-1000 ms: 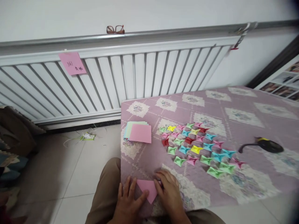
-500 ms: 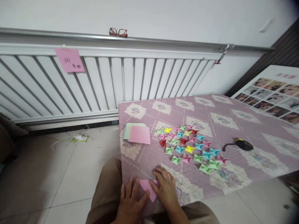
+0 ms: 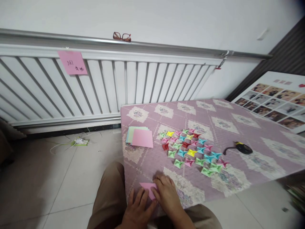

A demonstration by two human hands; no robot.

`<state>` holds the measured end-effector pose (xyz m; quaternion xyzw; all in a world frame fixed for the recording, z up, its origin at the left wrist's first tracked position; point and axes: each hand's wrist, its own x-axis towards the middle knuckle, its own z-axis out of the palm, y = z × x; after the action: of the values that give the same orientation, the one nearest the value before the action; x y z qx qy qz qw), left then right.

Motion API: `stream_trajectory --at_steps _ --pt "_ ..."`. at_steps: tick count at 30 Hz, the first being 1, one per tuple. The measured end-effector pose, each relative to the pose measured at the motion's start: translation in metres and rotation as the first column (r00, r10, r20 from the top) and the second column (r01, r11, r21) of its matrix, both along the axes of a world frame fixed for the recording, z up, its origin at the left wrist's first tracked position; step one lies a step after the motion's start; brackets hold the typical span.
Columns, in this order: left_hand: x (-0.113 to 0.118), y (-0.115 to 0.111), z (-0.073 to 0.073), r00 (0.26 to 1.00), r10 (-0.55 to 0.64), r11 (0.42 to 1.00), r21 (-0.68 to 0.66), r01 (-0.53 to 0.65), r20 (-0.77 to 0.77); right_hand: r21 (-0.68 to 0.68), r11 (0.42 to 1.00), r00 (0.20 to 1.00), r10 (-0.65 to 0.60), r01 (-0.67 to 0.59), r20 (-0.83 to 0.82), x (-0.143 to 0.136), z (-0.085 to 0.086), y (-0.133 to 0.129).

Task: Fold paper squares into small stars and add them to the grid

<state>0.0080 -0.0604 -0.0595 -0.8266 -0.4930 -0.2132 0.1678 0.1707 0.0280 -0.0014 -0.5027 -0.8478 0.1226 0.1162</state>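
Observation:
A folded sheet of pink paper (image 3: 148,188) with a pointed, triangular outline lies on the cloth at the table's near edge. My left hand (image 3: 139,210) rests flat at its lower left, fingers spread, fingertips and thumb touching the paper. From the right, my right hand (image 3: 168,192) covers the sheet's other corner; its fingers are bent and close together and its thumb lies on the paper. What is under the right palm is hidden. Farther up the table, a stack of coloured paper squares (image 3: 142,138) has a pink one on top.
Several small folded paper pieces (image 3: 192,153) in green, pink, blue, yellow and red stand in rows to the right. Past them lies a black object with a curved stem (image 3: 243,148). A photo board (image 3: 264,79) is at the far right. Behind the table is a white radiator (image 3: 140,79).
My left hand has shifted right, over more of the pink paper, and less of the sheet shows. My right hand keeps near the same corner. The view has turned slightly.

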Motion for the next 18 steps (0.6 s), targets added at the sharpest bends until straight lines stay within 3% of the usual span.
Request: stream_trajectory --at_steps 8,18 --pt "-0.001 -0.001 -0.007 1.000 -0.017 1.000 -0.004 0.017 -0.003 -0.092 0.992 0.994 -0.079 0.086 0.073 -0.012 0.025 0.006" --pt "-0.011 -0.004 -0.009 0.992 -0.118 0.993 0.003 0.118 0.046 -0.227 0.964 0.990 -0.139 0.140 0.023 0.000 0.015 0.000"
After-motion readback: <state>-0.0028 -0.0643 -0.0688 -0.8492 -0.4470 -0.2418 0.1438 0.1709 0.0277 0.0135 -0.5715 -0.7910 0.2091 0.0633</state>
